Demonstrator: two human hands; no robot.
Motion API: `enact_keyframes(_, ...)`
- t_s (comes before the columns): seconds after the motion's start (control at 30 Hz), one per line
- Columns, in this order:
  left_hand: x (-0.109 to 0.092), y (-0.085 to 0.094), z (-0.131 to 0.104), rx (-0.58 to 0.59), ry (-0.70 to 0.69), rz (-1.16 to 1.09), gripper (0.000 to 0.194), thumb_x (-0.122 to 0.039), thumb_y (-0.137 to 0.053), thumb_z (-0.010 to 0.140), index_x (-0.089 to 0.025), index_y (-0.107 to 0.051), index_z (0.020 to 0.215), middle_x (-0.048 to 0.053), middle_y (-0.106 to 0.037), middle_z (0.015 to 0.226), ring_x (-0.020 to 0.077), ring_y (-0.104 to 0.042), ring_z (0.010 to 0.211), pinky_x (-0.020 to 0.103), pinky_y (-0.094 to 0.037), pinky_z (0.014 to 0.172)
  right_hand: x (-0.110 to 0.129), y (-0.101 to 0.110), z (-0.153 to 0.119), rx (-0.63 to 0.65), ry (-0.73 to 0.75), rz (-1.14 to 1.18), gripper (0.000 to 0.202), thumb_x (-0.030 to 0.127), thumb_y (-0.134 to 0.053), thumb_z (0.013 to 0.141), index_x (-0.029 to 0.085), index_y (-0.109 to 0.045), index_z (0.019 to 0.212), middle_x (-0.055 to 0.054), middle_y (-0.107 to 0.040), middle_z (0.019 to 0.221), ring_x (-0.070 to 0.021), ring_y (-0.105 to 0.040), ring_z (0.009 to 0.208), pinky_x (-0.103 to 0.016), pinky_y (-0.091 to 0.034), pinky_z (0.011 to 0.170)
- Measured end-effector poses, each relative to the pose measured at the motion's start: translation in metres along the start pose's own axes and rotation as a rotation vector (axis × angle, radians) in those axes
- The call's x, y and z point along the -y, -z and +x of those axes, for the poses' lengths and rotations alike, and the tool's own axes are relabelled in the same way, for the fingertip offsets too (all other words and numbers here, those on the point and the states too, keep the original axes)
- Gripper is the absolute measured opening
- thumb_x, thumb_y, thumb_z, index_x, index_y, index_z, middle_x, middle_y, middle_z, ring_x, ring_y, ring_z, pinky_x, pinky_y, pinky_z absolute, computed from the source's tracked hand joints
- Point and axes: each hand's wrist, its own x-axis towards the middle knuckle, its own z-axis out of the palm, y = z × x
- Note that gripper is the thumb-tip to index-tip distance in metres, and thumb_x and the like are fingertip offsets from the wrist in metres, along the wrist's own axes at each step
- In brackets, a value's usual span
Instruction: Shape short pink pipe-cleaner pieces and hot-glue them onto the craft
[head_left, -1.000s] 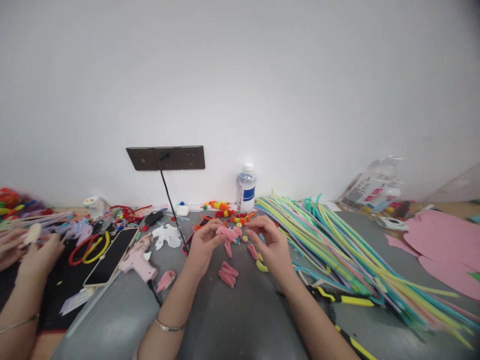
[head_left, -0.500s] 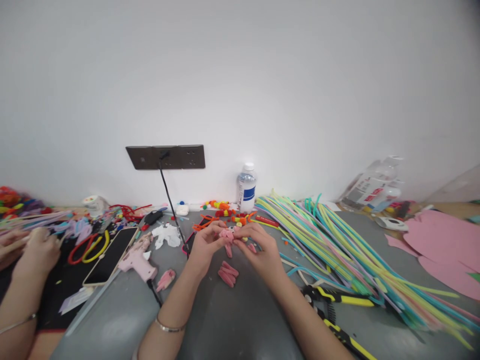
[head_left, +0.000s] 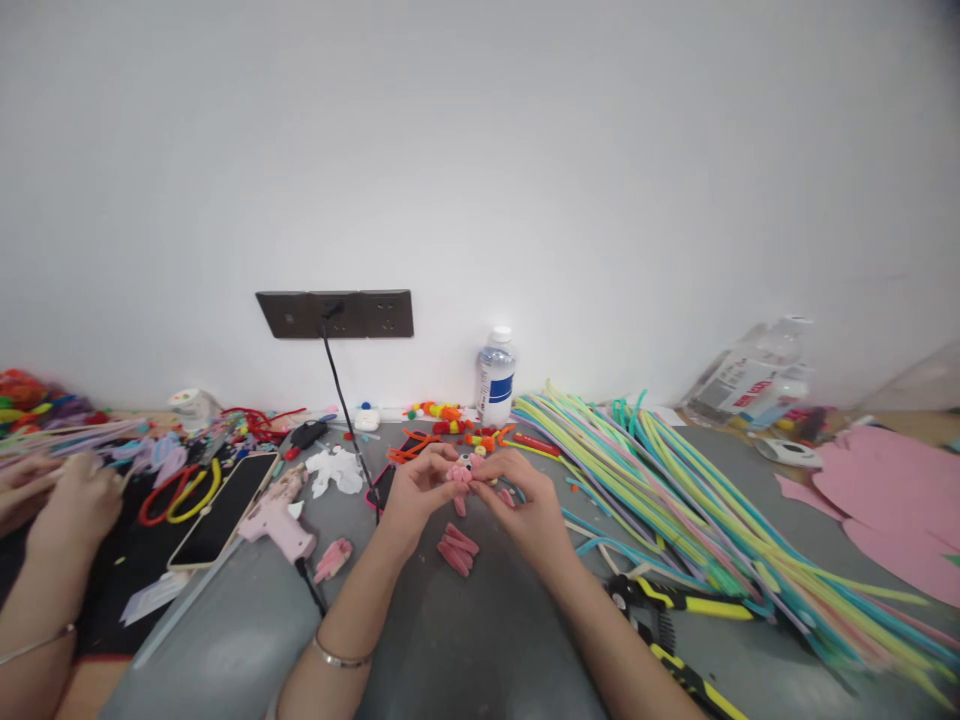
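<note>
Between my two hands is a small pink fuzzy figure (head_left: 463, 472) with a googly eye, held just above the grey table. My left hand (head_left: 421, 492) pinches its left side between thumb and fingers. On the other side, the thumb and fingertips of my right hand (head_left: 523, 492) grip it too. Below my hands lies a folded pink fuzzy piece (head_left: 457, 549), and another pink piece (head_left: 333, 560) rests left of my left forearm. A pink glue gun (head_left: 279, 527) lies further left, its black cable running down. My fingers hide part of the figure.
A bundle of pastel pipe cleaners (head_left: 660, 480) spreads to the right, with yellow-black pliers (head_left: 690, 600) in front. At the back stands a bottle (head_left: 496, 378). Left are a phone (head_left: 223, 512), scissors (head_left: 193, 493) and another person's hands (head_left: 75, 505). Pink sheets (head_left: 885, 475) lie far right.
The pink figure has turned slightly in my fingers, so its eye and front show more. Both hands keep their hold, and the view has shifted a little.
</note>
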Motion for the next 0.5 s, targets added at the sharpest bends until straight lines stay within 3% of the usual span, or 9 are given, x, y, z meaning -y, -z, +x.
enact_keyframes(0.5,0.0015,-0.0007,-0.0004,-0.012,-0.009,-0.008,0.023,-0.027,-0.093,0.055,-0.018,-0.073,0.060,0.005,-0.056,0.092,0.0186,-0.056,0.088,0.027,-0.049,0.071,-0.0035,0.0001,-0.0016,0.026,-0.035,-0.033,0.019,0.032,-0.069,0.090,0.024,-0.070,0.072,-0.003,-0.071,0.070,-0.0227,-0.062,0.072,-0.037,-0.045,0.072)
